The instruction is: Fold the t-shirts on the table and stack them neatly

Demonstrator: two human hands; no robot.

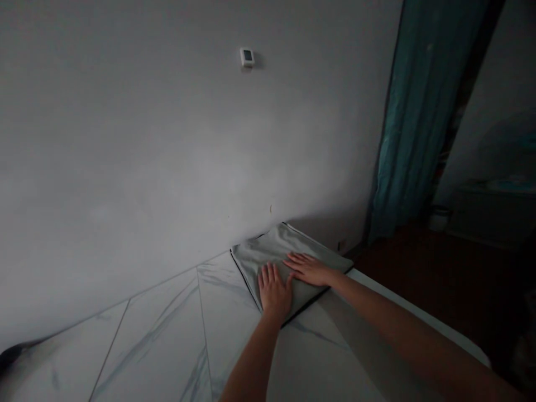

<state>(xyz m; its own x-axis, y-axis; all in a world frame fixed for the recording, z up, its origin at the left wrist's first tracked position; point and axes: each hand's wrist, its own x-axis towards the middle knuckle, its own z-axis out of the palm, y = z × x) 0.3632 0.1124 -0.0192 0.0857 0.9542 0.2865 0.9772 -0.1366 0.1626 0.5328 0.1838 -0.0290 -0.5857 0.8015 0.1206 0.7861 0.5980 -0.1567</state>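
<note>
A grey cloth with dark edging (268,245) lies flat on the marble-patterned tabletop (167,329), close against the wall. It looks like a square cover or folded fabric, slightly rumpled toward the back. My left hand (275,290) rests palm down on its front part, fingers stretched forward and a little apart. To the right, my right hand (307,268) also presses flat on the cloth, its fingers pointing left. The two hands are close together, the right thumb near the left hand. Neither hand grips anything.
Behind the table rises a pale wall (167,139) with a small white device with a screen (247,57). A teal curtain (419,123) hangs at the right, over a dark reddish floor (402,268). A dark object (12,354) sits at the far left edge.
</note>
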